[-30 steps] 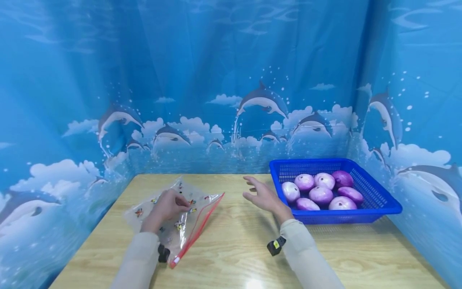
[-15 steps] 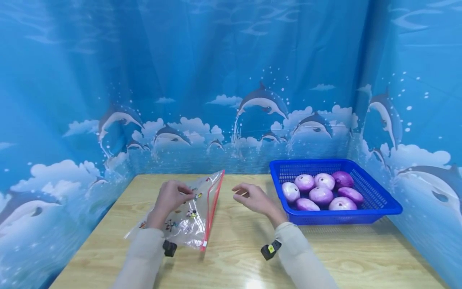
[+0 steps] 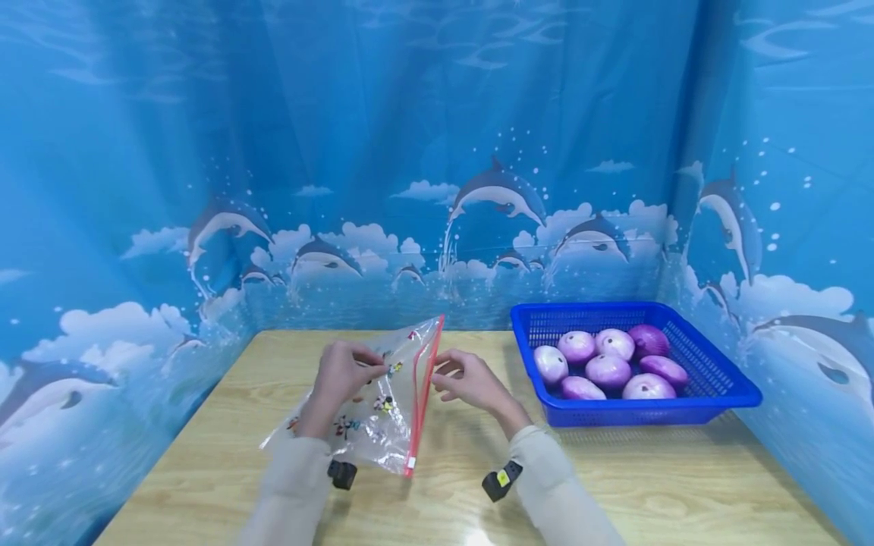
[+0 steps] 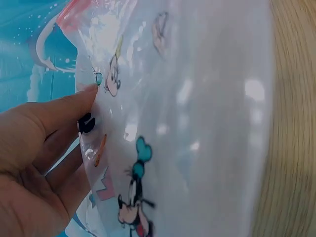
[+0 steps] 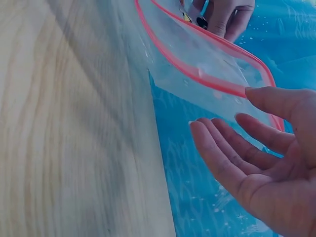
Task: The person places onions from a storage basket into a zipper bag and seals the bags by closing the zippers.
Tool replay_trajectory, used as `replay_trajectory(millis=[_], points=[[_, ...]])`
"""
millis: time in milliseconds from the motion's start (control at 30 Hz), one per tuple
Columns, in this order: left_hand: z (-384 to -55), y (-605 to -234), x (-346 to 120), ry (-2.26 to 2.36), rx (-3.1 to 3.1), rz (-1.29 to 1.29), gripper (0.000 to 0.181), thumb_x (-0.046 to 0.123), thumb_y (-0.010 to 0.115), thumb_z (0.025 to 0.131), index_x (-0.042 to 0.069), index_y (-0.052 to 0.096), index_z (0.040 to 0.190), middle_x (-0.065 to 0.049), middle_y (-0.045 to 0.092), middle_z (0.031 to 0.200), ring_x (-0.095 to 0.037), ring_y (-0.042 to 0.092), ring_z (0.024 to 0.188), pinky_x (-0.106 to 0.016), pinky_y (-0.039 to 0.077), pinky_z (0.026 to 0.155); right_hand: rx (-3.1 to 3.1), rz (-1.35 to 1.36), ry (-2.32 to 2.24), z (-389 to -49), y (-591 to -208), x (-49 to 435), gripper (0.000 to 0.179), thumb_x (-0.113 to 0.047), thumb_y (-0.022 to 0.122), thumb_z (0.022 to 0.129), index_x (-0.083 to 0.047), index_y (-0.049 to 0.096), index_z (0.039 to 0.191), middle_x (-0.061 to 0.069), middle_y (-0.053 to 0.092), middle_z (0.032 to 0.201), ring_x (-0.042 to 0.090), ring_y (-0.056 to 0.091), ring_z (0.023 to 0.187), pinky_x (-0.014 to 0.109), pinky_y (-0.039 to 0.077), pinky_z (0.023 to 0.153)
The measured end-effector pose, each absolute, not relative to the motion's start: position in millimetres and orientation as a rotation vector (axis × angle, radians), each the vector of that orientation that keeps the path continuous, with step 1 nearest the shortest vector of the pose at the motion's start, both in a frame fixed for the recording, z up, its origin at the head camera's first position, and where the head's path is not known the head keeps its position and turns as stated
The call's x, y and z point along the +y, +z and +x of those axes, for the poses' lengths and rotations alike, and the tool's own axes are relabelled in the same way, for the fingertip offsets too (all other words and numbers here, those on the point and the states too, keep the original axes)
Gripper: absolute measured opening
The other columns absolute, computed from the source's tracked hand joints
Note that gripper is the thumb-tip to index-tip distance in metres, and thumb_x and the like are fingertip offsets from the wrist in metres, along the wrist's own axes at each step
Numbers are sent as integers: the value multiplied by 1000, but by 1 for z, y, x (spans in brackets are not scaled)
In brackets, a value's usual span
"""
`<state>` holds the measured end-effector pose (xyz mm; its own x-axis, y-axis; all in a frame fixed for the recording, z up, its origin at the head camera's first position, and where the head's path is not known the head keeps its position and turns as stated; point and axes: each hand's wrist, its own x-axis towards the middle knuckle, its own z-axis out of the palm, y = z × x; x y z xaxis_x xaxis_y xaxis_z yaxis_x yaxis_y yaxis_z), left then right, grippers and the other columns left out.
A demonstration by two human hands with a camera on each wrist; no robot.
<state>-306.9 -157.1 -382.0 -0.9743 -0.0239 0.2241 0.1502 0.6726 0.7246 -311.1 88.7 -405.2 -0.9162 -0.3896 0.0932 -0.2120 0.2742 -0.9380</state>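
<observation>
A clear zip bag [image 3: 369, 432] with cartoon prints and a red zip edge [image 3: 419, 409] is raised at a slant above the table. My left hand [image 3: 344, 379] pinches its side between thumb and fingers; in the left wrist view the thumb [image 4: 74, 104] presses on the printed film. The bag's mouth gapes in the right wrist view. There, the thumb tip of my right hand [image 5: 266, 163] lies right at the red edge. Its other fingers are loosely bent and apart, below the mouth. A white slider [image 3: 411, 462] sits at the zip's near end.
A blue plastic basket [image 3: 635, 413] stands at the right of the wooden table [image 3: 205, 470], holding several purple onions [image 3: 608, 371]. A blue dolphin-print curtain [image 3: 423, 152] surrounds the table at the back and sides.
My left hand has lifted the bag off its flat position and carried it right, turning its red edge more upright. My right hand has moved left to the red edge.
</observation>
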Motion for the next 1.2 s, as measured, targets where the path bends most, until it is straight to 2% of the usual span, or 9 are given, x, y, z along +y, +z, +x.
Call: replay_trajectory(millis=[233, 400, 567, 733, 867, 967, 1100, 1200], points=[[-305, -387, -144, -1299, -2652, -73, 14, 15, 89, 79, 11, 81, 89, -6, 80, 89, -14, 73, 76, -28, 65, 66, 2359, -542, -1809, -311, -412, 86, 18, -3, 63, 98, 11, 63, 109, 26, 69, 107, 22, 75, 83, 41, 69, 78], [-299, -385, -131, -1178, -2714, -76, 23, 26, 89, 80, 15, 80, 98, -4, 79, 101, -19, 74, 92, -35, 67, 80, 2334, -523, -1842, -309, -415, 87, 12, 3, 58, 97, 12, 62, 104, 23, 70, 95, 15, 71, 71, 39, 69, 72], [-290, -380, -112, -1046, -2699, -231, 28, 31, 88, 82, 16, 80, 105, -5, 78, 113, -26, 71, 109, -45, 63, 93, 2284, -531, -1870, -308, -416, 89, 12, 5, 57, 96, 12, 61, 105, 23, 72, 93, 15, 72, 70, 40, 69, 71], [-281, -375, -97, -921, -2708, -324, 36, 37, 88, 81, 16, 78, 108, -5, 73, 119, -26, 68, 108, -43, 62, 88, 2275, -541, -1869, -309, -417, 91, 13, 4, 59, 97, 11, 61, 108, 27, 75, 98, 17, 75, 74, 41, 69, 74], [-277, -375, -90, -928, -2802, -350, 49, 41, 90, 78, 12, 76, 116, -7, 72, 121, -23, 67, 97, -36, 61, 77, 2292, -551, -1838, -310, -418, 93, 14, 3, 61, 97, 10, 63, 109, 26, 76, 99, 18, 76, 77, 43, 69, 76], [-275, -378, -86, -924, -2853, -346, 58, 44, 92, 74, 12, 75, 120, -8, 73, 123, -24, 68, 98, -35, 62, 76, 2295, -562, -1816, -310, -418, 95, 17, 2, 64, 97, 10, 65, 111, 24, 76, 99, 15, 75, 79, 40, 69, 78], [-274, -380, -83, -881, -2878, -320, 57, 37, 92, 74, 12, 74, 121, -10, 75, 122, -28, 70, 105, -36, 63, 77, 2294, -572, -1807, -309, -419, 95, 19, 1, 65, 96, 9, 66, 113, 23, 76, 99, 12, 74, 79, 36, 69, 77], [-275, -380, -81, -881, -2893, -275, 50, 26, 89, 76, 11, 74, 121, -10, 76, 118, -28, 72, 102, -35, 64, 74, 2300, -558, -1815, -310, -419, 94, 17, 1, 66, 96, 9, 66, 111, 23, 76, 97, 11, 74, 75, 37, 69, 75]])
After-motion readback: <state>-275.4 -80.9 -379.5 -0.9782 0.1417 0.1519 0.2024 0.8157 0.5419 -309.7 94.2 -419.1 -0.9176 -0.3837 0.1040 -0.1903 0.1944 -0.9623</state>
